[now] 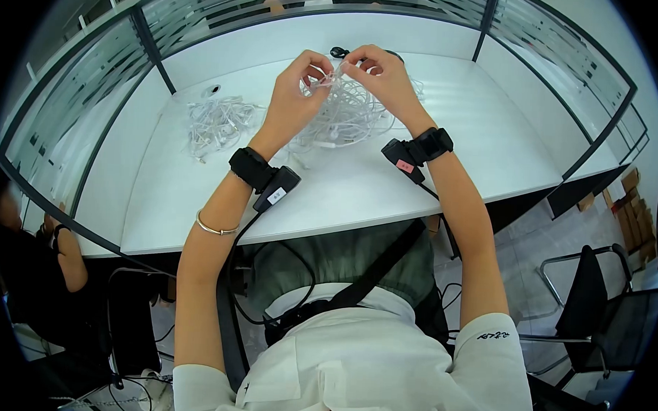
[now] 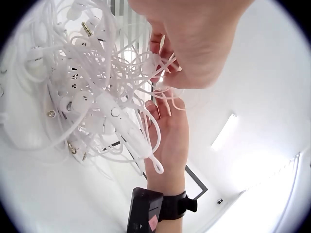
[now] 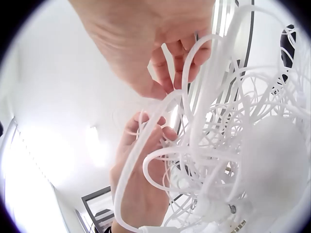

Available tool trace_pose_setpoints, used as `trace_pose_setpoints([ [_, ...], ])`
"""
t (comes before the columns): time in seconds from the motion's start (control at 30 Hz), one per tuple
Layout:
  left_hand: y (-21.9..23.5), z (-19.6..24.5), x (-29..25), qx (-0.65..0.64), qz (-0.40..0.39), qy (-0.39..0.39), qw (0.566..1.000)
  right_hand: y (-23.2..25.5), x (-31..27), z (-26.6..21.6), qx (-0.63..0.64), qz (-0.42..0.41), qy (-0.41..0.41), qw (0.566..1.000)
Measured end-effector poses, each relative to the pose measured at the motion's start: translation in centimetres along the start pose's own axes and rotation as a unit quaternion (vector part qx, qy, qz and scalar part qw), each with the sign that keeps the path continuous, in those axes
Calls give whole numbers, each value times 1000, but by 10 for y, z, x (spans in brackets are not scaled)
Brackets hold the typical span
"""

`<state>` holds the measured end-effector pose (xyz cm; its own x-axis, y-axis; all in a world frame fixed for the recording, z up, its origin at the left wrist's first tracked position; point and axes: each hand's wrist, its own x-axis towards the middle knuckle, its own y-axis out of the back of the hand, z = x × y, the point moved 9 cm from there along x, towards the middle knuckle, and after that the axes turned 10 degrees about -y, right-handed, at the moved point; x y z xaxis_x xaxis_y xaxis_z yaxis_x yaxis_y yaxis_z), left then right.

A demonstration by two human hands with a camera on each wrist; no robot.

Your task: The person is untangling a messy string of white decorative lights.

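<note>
A big tangle of white earphone cables lies on the white desk, with earbuds, metal plugs and an inline control among the loops in the left wrist view. Above its far side, the left hand pinches white cable between thumb and curled fingers. Close beside it, the right hand pinches cable too, thumb against fingertips, as the right wrist view shows near the hand. Which strand each hand holds cannot be told.
A smaller pile of white cables lies to the left. A black cable is behind the hands. Low partitions enclose the desk. Another person sits at the left; a black chair stands at the right.
</note>
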<state>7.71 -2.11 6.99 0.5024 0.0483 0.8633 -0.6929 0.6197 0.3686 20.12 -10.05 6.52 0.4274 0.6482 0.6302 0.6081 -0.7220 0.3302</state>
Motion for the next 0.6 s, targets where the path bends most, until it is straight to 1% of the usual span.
trace_pose_setpoints([
  [0.07,-2,3,0,-3,-13,-4,1000,4,6,15,38,0,-22,999],
  [0.17,-4,6,-1,3,-11,-18,1000,7,4,16,135,-11,-80,988],
  [0.27,-3,2,-2,8,-11,3,1000,24,8,25,79,75,-47,993],
  [0.37,1,-1,-3,26,5,12,1000,40,1,9,13,155,-25,988],
  [0.43,5,-3,-3,28,23,15,999,46,-1,5,17,173,-25,984],
  [0.5,9,-4,-4,37,36,19,998,54,2,15,78,182,-31,980],
  [0.6,15,-7,-4,64,56,19,996,72,2,21,187,196,-50,961],
])
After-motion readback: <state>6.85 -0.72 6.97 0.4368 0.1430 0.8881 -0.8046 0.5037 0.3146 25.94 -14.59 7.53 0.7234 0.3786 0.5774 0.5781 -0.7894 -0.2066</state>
